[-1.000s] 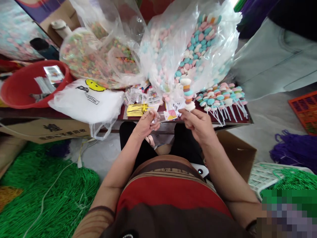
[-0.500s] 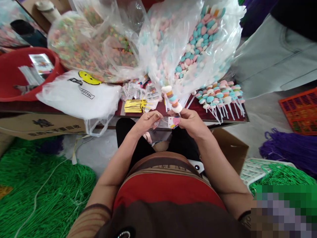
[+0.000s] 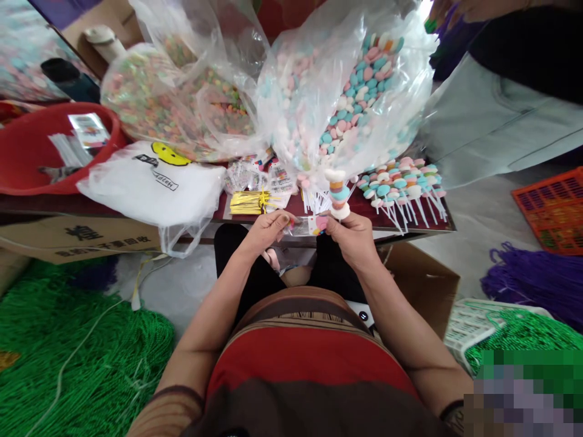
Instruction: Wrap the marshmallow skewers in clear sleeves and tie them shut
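Observation:
My left hand (image 3: pixel 272 229) pinches one end of a small clear plastic bag (image 3: pixel 299 227) with a colourful printed end. In my right hand (image 3: pixel 351 235) are the bag's printed end and a candy skewer (image 3: pixel 339 194), a stack of white, orange, blue and pink sweets standing upright above the fingers. Past my hands, on the table edge, lie white sticks (image 3: pixel 315 202) and a bundle of yellow twist ties (image 3: pixel 249 203). More printed bags (image 3: pixel 259 176) lie behind the ties. Several finished candy skewers (image 3: pixel 405 181) are piled to the right of my right hand.
Large clear bags of sweets (image 3: pixel 359 91) and gummies (image 3: pixel 173 109) fill the table's back. A white carrier bag (image 3: pixel 155 182) and red basin (image 3: pixel 40 145) are at left. Green cord heaps (image 3: pixel 82 346) cover the floor; a person in pale trousers (image 3: pixel 510 121) stands at right.
The candy skewer in my right hand has swung from leaning left to nearly upright, shifting right. The small bag stays stretched between both hands. The view has shifted slightly.

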Tool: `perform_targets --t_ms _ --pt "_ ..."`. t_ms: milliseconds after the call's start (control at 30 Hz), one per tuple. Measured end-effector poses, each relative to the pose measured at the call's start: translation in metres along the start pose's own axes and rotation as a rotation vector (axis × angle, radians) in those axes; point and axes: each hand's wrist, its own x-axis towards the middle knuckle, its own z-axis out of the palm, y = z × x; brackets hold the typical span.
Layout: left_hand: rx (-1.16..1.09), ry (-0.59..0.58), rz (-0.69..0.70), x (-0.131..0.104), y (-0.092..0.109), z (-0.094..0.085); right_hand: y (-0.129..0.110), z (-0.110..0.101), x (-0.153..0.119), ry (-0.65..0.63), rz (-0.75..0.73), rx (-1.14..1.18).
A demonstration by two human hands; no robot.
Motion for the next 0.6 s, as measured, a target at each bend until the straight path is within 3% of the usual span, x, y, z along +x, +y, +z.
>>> perform_targets --t_ms 167,267,433,600 --pt "0.114 -0.009 0.002 -0.004 0.005 -0.008 0.006 -0.005 -0.001 -0.028 -0.093 -0.097" --pt "0.277 -0.021 0.098 -0.008 0.014 -0.007 0.015 -0.006 -0.003 -0.018 -0.094 -0.119" --pt "0.463 0.058 0.184 -0.009 0.015 0.016 0.025 0.002 -0.012 -0.027 0.012 -0.070" --pt "0.384 0.021 0.194 -0.003 0.003 0.032 0.031 0.004 -0.011 -0.043 0.034 -0.063"
